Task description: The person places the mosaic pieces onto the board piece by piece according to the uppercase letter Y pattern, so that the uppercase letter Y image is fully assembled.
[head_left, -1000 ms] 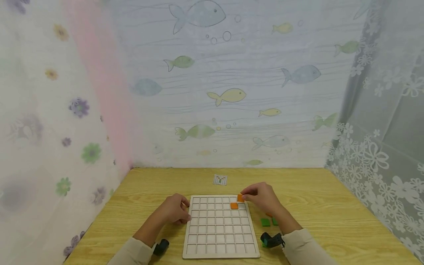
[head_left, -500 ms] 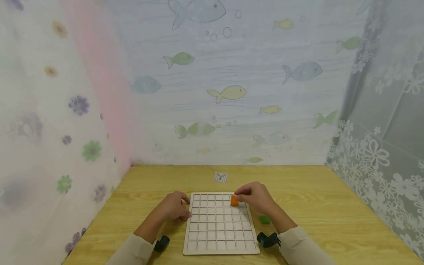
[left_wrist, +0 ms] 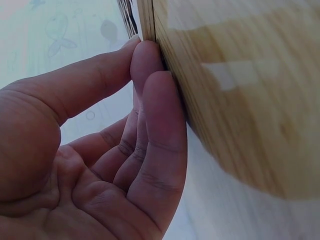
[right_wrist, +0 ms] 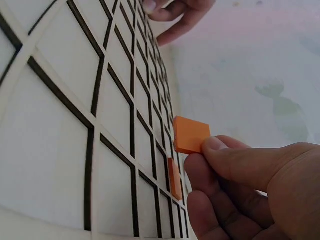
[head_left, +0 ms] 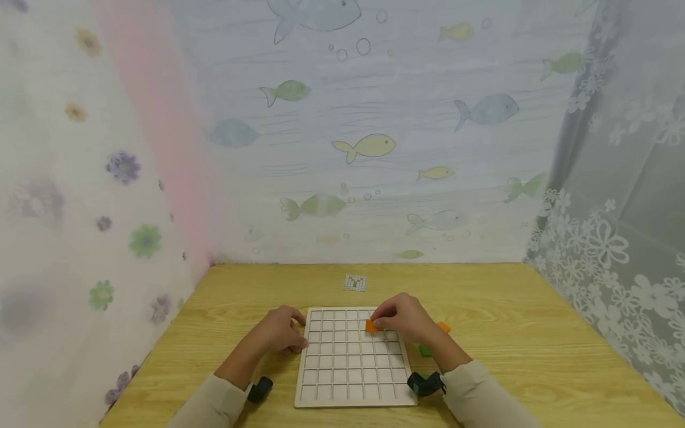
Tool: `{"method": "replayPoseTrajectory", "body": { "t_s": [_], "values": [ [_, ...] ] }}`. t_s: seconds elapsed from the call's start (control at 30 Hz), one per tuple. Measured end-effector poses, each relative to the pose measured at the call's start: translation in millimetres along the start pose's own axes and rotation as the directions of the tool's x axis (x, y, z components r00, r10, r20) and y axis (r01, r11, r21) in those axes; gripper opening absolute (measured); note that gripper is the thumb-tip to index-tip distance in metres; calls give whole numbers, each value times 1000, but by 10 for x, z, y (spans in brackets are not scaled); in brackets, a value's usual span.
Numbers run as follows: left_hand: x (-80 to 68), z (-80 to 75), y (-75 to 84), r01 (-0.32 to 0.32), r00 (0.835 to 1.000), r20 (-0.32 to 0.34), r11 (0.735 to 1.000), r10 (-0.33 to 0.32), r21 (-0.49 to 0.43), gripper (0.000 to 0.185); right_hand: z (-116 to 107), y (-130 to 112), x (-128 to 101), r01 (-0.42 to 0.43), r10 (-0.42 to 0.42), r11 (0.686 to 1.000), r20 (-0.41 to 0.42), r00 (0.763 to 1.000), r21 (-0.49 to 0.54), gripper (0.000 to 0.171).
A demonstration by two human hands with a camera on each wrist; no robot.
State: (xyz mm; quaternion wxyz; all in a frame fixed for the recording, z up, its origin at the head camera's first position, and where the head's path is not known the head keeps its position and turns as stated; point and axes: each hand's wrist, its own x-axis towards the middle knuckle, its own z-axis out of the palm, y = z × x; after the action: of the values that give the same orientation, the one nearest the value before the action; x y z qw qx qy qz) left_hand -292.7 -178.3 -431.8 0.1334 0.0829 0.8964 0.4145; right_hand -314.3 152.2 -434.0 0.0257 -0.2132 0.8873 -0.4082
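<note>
1 orange tile (right_wrist: 191,134) | right hand (head_left: 405,315): pinching its edge, probably keeping the rest free | left hand (head_left: 279,330): clamped on grid board (head_left: 339,375), likely steadying it

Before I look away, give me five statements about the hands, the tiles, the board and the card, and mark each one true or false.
1. The left hand touches the left edge of the grid board. True.
2. The right hand holds nothing. False: it pinches an orange tile between thumb and fingers.
3. A second orange tile lies on the grid board. True.
4. The printed card lies on the grid board. False: it lies on the table, beyond the far edge of the grid board.
5. A green tile lies to the right of the grid board, partly hidden by the right arm. True.
</note>
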Motion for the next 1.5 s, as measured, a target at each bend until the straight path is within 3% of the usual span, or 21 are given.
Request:
{"method": "replayPoseTrajectory", "body": {
  "t_s": [0.6,0.93,1.5],
  "values": [
    [31,9,45,-4,1000,21,1000,5,-12,49,111,-3,-10,-2,1,1000,-39,999,-16,8],
    [7,25,-30,-11,1000,18,1000,11,-10,48,200,-9,-7,8,-9,999,-23,1000,-32,8],
    [-5,3,-27,-15,1000,16,1000,15,-18,47,198,-30,3,32,-32,999,-9,999,-25,10]
  ]
}}
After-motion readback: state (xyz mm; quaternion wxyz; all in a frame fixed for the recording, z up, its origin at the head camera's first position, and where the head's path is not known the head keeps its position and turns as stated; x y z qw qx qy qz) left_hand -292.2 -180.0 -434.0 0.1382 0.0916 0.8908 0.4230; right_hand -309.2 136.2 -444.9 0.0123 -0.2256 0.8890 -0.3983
